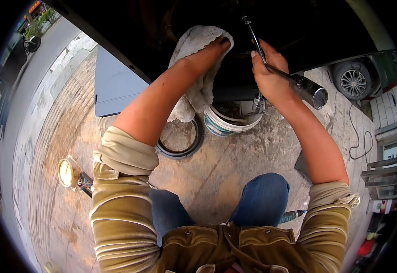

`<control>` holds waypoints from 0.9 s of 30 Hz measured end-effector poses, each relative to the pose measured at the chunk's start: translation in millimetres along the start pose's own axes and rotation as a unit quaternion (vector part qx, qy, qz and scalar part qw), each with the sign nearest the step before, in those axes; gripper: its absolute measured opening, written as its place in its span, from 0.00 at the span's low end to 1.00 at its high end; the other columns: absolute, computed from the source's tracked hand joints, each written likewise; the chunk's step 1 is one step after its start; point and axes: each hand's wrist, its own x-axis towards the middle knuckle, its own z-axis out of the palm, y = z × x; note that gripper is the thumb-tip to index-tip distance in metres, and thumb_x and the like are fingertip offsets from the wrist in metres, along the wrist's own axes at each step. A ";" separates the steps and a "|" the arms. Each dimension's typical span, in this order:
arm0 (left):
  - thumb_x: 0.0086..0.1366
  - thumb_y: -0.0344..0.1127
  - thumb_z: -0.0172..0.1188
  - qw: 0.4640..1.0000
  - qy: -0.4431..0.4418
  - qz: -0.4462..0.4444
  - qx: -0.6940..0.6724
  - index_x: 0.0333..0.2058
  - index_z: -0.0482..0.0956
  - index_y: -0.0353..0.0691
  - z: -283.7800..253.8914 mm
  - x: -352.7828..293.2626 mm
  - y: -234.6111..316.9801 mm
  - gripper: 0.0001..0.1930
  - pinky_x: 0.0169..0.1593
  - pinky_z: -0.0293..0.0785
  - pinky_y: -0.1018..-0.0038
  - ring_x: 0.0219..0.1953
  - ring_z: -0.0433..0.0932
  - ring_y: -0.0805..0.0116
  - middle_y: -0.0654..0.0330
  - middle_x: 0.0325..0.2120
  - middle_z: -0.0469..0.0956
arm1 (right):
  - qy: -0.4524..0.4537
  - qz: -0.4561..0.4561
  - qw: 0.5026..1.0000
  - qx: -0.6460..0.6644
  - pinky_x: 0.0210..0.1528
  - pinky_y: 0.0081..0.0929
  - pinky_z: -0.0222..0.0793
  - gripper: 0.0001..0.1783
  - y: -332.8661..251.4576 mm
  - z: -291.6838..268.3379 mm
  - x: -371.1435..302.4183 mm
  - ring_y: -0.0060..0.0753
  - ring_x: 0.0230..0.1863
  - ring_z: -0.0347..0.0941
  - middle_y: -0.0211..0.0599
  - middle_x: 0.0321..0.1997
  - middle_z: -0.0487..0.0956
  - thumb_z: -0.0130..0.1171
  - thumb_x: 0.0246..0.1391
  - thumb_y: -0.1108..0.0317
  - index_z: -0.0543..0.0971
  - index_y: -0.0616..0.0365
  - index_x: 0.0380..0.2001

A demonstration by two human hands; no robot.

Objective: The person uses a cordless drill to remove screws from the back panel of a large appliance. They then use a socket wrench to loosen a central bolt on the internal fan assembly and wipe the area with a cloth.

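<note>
My left hand [220,47] is raised at the dark opening with a white cloth [197,41] gathered around it. The cloth hangs down past my wrist, and most of the fingers are hidden in its folds and the shadow. My right hand [271,73] is closed around a metal rod [254,35] with a thick dark cylinder [308,90] at its lower end. The rod slants up and left into the dark opening. Below my hands stands a white bucket [221,127], with a shiny metal cylinder [258,103] in it among other parts.
A large dark cabinet [139,32] fills the upper area. A grey rubber-like ring [197,145] and a blue-grey panel [116,86] lie on the paving. To the left is a small tub [66,172]; a power-tool-like object [291,216] lies by my right knee. A parked car's wheel [352,81] shows at right.
</note>
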 end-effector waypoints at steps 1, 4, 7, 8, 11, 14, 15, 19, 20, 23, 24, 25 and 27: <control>0.55 0.22 0.45 0.997 0.007 0.028 0.074 0.49 0.63 0.42 2.1 -2.7 -1.5 0.21 0.50 0.69 0.67 0.48 0.72 0.52 0.46 0.48 0.67 | -0.009 0.001 1.000 -0.016 0.15 0.13 0.54 0.17 -5.2 -1.2 0.1 0.10 0.13 0.56 0.19 0.14 0.62 0.46 0.58 0.70 0.68 0.60 0.51; 0.54 0.24 0.47 0.994 -0.064 -0.026 0.089 0.49 0.63 0.42 7.9 -7.6 -11.9 0.21 0.49 0.71 0.68 0.48 0.73 0.54 0.47 0.46 0.68 | -0.010 0.013 1.000 0.025 0.15 0.12 0.53 0.17 -8.9 3.3 2.7 0.10 0.13 0.56 0.19 0.14 0.61 0.46 0.59 0.70 0.68 0.59 0.51; 0.53 0.27 0.50 0.978 0.035 -0.089 -0.187 0.48 0.64 0.40 -0.9 -3.4 -10.8 0.21 0.47 0.71 0.71 0.48 0.73 0.59 0.49 0.44 0.71 | -0.003 0.045 0.993 0.109 0.15 0.11 0.50 0.17 4.0 11.7 3.4 0.09 0.13 0.54 0.18 0.14 0.60 0.48 0.59 0.68 0.67 0.57 0.52; 0.54 0.29 0.50 0.997 -0.016 -0.079 -0.013 0.48 0.65 0.39 -11.8 2.8 0.6 0.20 0.49 0.70 0.71 0.49 0.72 0.59 0.50 0.44 0.71 | 0.008 0.056 0.991 0.121 0.14 0.11 0.49 0.17 10.0 11.6 0.5 0.09 0.13 0.53 0.18 0.14 0.59 0.48 0.60 0.68 0.67 0.57 0.51; 0.58 0.35 0.48 0.919 -0.146 -0.041 0.363 0.48 0.68 0.36 -70.0 21.0 35.1 0.19 0.56 0.62 0.68 0.53 0.68 0.61 0.53 0.47 0.71 | 0.019 0.083 0.989 0.117 0.15 0.11 0.49 0.17 19.7 4.4 -0.5 0.09 0.13 0.53 0.19 0.14 0.60 0.48 0.60 0.65 0.67 0.57 0.51; 0.57 0.34 0.49 0.926 -0.146 -0.047 0.345 0.47 0.69 0.34 -86.8 13.8 23.4 0.19 0.56 0.64 0.67 0.52 0.69 0.58 0.50 0.45 0.73 | 0.013 0.116 0.966 0.232 0.20 0.15 0.57 0.16 6.3 13.1 -2.3 0.11 0.17 0.60 0.21 0.17 0.66 0.49 0.59 0.61 0.72 0.61 0.45; 0.58 0.33 0.49 0.917 -0.167 -0.024 0.360 0.47 0.69 0.34 -84.4 9.8 18.2 0.18 0.56 0.65 0.66 0.52 0.70 0.57 0.50 0.45 0.73 | 0.028 0.096 0.968 0.230 0.17 0.12 0.53 0.17 4.6 17.9 -2.8 0.09 0.15 0.56 0.20 0.16 0.63 0.48 0.60 0.60 0.72 0.62 0.43; 0.58 0.31 0.48 0.844 -0.215 0.079 0.486 0.49 0.67 0.34 -61.2 4.5 6.8 0.19 0.52 0.69 0.65 0.50 0.71 0.57 0.50 0.46 0.72 | 0.018 0.139 0.891 0.433 0.15 0.14 0.49 0.15 12.8 25.7 -4.6 0.11 0.13 0.50 0.21 0.13 0.57 0.43 0.63 0.62 0.73 0.63 0.41; 0.58 0.31 0.48 0.837 -0.236 0.080 0.488 0.49 0.67 0.35 -54.6 4.7 6.0 0.19 0.52 0.70 0.66 0.50 0.71 0.56 0.50 0.46 0.72 | 0.012 0.131 0.876 0.464 0.15 0.14 0.48 0.15 15.0 29.4 -5.5 0.12 0.13 0.49 0.21 0.13 0.57 0.43 0.63 0.62 0.73 0.63 0.41; 0.59 0.31 0.47 0.923 -0.202 -0.011 0.327 0.51 0.66 0.37 -42.3 -0.7 6.7 0.20 0.53 0.69 0.66 0.51 0.71 0.56 0.51 0.48 0.71 | 0.004 0.120 0.841 0.527 0.15 0.16 0.46 0.16 11.1 37.6 -8.2 0.13 0.12 0.47 0.20 0.12 0.56 0.44 0.63 0.62 0.73 0.64 0.39; 0.59 0.31 0.47 0.940 -0.202 -0.041 0.273 0.51 0.65 0.37 -50.7 6.3 14.7 0.20 0.54 0.68 0.66 0.51 0.70 0.56 0.51 0.49 0.71 | 0.006 0.134 0.847 0.514 0.15 0.16 0.46 0.15 11.2 30.8 -9.1 0.13 0.12 0.47 0.20 0.12 0.56 0.43 0.63 0.62 0.73 0.64 0.39; 0.59 0.32 0.47 0.953 -0.200 -0.070 0.218 0.52 0.65 0.37 -58.5 15.5 21.9 0.21 0.55 0.67 0.65 0.52 0.70 0.56 0.51 0.49 0.70 | 0.008 0.148 0.853 0.501 0.15 0.16 0.46 0.15 12.9 21.7 -9.7 0.12 0.12 0.47 0.21 0.12 0.56 0.43 0.63 0.62 0.73 0.64 0.39; 0.60 0.32 0.46 0.960 -0.209 -0.095 0.161 0.53 0.64 0.37 -72.3 19.5 27.5 0.21 0.56 0.65 0.65 0.53 0.69 0.56 0.51 0.50 0.69 | 0.026 0.160 0.907 0.388 0.16 0.14 0.47 0.18 -3.9 3.1 2.4 0.13 0.11 0.48 0.21 0.11 0.56 0.42 0.63 0.64 0.70 0.65 0.48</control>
